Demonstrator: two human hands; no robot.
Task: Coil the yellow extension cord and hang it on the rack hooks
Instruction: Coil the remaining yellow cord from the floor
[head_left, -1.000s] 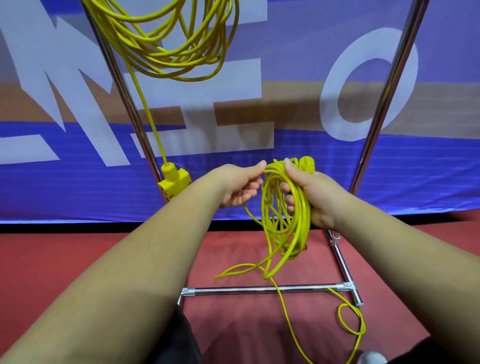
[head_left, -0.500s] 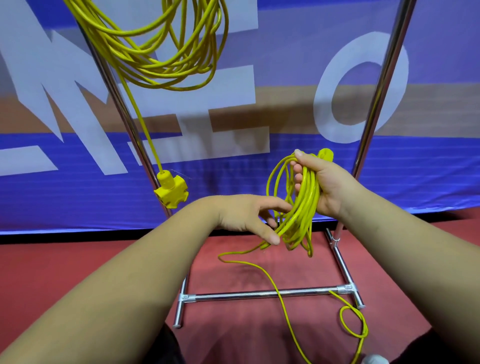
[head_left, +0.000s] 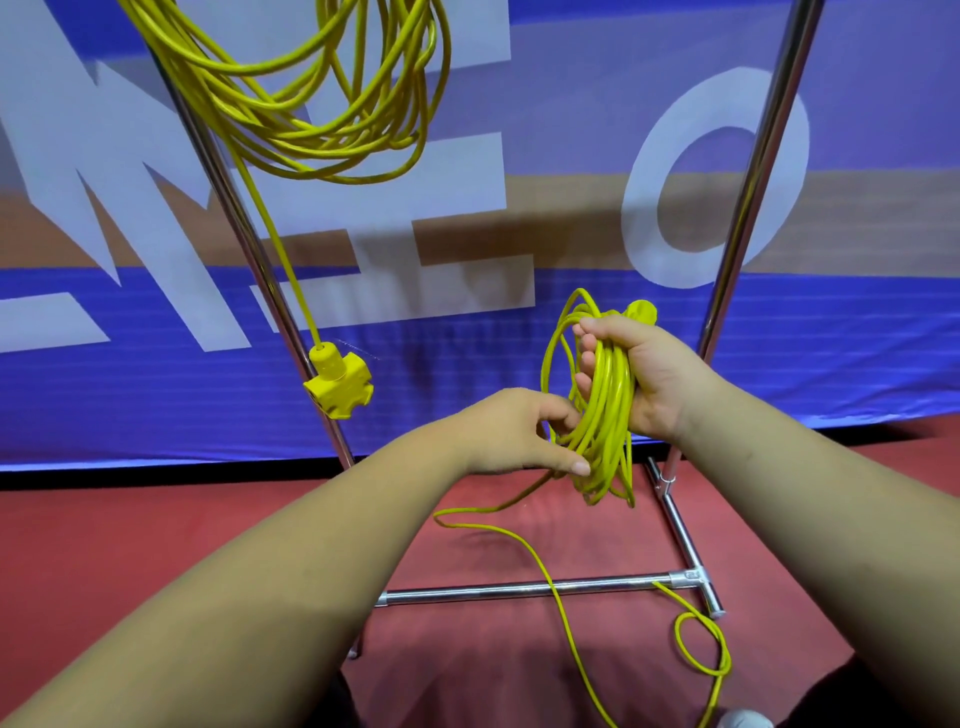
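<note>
— Where's the cord right now?

— I see the yellow extension cord bundled in loops in my right hand, with the fingers clenched round the bundle, just left of the rack and its right post.

— And your other hand?

— My left hand sits just left of the loops, thumb and fingers pinching strands at their lower part. A loose tail drops to the red floor and crosses the rack's near bottom bar.

— Anything else?

— At the top left hangs a second yellow coil, its socket block dangling beside the left post, with a blue banner behind.
</note>
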